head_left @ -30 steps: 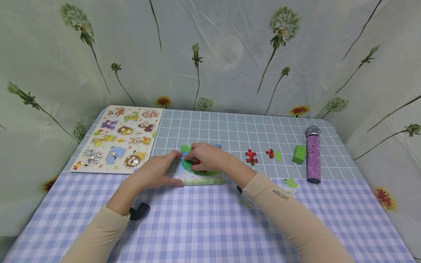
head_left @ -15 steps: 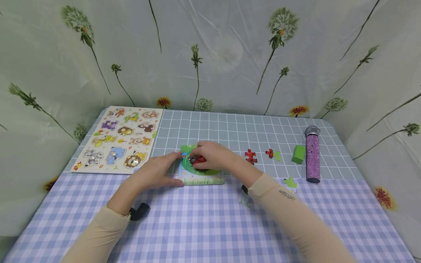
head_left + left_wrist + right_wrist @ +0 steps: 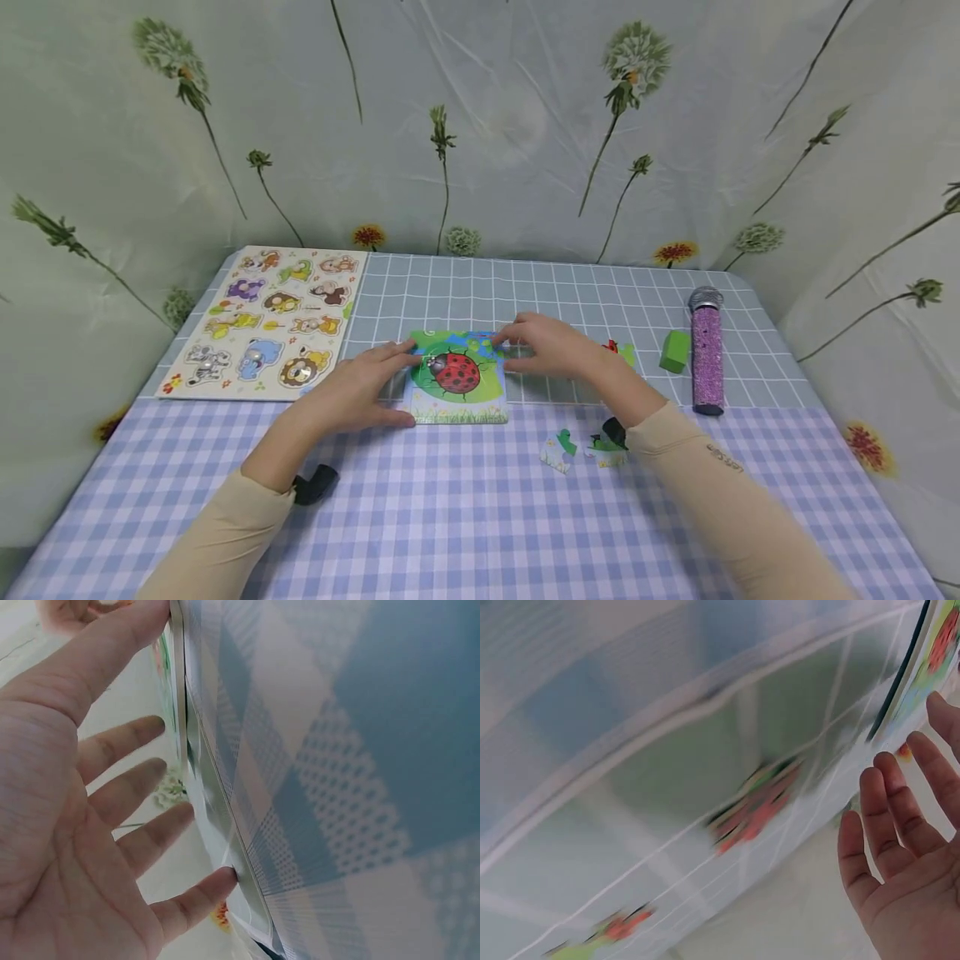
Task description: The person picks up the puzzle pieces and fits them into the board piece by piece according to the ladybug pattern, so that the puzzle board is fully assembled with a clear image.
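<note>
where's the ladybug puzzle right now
In the head view, the ladybug puzzle lies near the centre, right of the animal board, straddling the edge between the grey grid surface and the blue checked cloth.

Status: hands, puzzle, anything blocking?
Left hand at left edge of ladybug puzzle, right hand at right edge. Puzzle flat between. Loose pieces to the right, apparently not blocking.

Hands, bare: 2, one left hand, one right hand. Beige fabric sleeves: 2. Flat ladybug-picture puzzle: 1. Loose jigsaw pieces visible: 4, two pale-and-green pieces plus two red-and-green pieces. Flat white animal board: 1, bearing 11 colourful animal figures. Green block: 1. Purple glittery microphone: 1.
</note>
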`<state>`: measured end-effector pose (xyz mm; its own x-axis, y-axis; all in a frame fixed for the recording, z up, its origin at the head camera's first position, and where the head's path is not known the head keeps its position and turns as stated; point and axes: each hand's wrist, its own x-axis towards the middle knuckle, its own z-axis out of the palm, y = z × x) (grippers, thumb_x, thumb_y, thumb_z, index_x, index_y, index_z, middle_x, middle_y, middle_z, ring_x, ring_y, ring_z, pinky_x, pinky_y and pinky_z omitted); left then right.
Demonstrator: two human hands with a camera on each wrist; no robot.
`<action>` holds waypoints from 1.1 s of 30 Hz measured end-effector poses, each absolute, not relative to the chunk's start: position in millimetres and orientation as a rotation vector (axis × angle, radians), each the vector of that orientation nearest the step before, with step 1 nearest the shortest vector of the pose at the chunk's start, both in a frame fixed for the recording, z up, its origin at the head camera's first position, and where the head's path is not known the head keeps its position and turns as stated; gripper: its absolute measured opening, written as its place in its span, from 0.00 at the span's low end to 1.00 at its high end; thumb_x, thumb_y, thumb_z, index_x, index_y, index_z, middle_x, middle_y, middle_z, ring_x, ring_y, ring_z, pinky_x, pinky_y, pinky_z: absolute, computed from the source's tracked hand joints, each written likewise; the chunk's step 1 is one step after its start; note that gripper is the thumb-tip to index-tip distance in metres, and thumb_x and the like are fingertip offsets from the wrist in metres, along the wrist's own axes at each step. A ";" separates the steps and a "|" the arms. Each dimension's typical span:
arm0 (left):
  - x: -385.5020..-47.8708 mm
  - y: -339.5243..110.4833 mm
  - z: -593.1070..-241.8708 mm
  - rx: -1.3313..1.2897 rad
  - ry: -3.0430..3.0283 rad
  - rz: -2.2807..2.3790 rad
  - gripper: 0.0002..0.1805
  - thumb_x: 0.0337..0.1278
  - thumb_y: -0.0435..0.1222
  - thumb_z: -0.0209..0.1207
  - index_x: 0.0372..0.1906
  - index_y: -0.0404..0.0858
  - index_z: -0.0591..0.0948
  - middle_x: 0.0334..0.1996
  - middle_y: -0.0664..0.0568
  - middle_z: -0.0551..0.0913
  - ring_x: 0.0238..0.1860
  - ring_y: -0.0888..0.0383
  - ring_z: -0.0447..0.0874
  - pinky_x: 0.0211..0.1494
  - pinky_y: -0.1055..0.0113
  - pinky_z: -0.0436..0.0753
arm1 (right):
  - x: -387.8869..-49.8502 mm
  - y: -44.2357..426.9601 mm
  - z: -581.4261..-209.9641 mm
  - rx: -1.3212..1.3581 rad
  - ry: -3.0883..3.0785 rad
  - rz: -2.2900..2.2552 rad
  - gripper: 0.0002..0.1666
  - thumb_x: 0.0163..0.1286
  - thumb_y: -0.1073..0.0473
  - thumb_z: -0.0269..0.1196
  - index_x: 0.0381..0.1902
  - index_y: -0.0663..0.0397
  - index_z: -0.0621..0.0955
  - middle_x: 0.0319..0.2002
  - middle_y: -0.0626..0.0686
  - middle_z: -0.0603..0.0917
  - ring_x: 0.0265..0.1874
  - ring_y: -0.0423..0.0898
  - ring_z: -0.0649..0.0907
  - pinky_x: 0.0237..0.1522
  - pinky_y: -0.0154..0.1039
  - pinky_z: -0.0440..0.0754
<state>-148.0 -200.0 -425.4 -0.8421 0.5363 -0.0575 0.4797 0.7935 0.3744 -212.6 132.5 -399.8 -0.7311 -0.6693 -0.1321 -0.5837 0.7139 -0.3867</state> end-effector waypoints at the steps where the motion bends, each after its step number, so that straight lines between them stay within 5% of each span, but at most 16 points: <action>1: -148.4 -200.1 -425.4 0.809 2.814 0.522 0.48 0.52 0.54 0.80 0.78 0.45 0.75 0.85 0.45 0.64 0.82 0.33 0.64 0.71 0.23 0.72 | -212.4 139.4 -399.4 -0.975 2.666 -0.473 0.23 0.73 0.53 0.72 0.63 0.52 0.87 0.52 0.56 0.86 0.56 0.54 0.88 0.58 0.51 0.87; 15: -155.1 -198.5 -425.3 0.779 2.723 0.455 0.49 0.57 0.57 0.77 0.81 0.47 0.71 0.85 0.45 0.63 0.84 0.35 0.61 0.73 0.23 0.68 | -206.1 198.1 -401.8 -0.709 2.686 -0.450 0.33 0.64 0.57 0.79 0.66 0.57 0.84 0.51 0.59 0.83 0.44 0.50 0.79 0.52 0.50 0.82; 33: -153.7 -196.0 -425.1 0.751 2.758 0.440 0.48 0.54 0.57 0.78 0.79 0.47 0.74 0.84 0.45 0.66 0.83 0.38 0.65 0.74 0.26 0.71 | -202.4 210.5 -407.1 -0.609 2.645 -0.555 0.31 0.65 0.59 0.77 0.66 0.55 0.85 0.57 0.61 0.81 0.55 0.58 0.83 0.61 0.59 0.83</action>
<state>-153.7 -196.0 -425.1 -0.8364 0.5249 -0.1576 0.4499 0.8218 0.3495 -202.4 210.5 -407.1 -0.8386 -0.4783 -0.2607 -0.3330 0.8289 -0.4494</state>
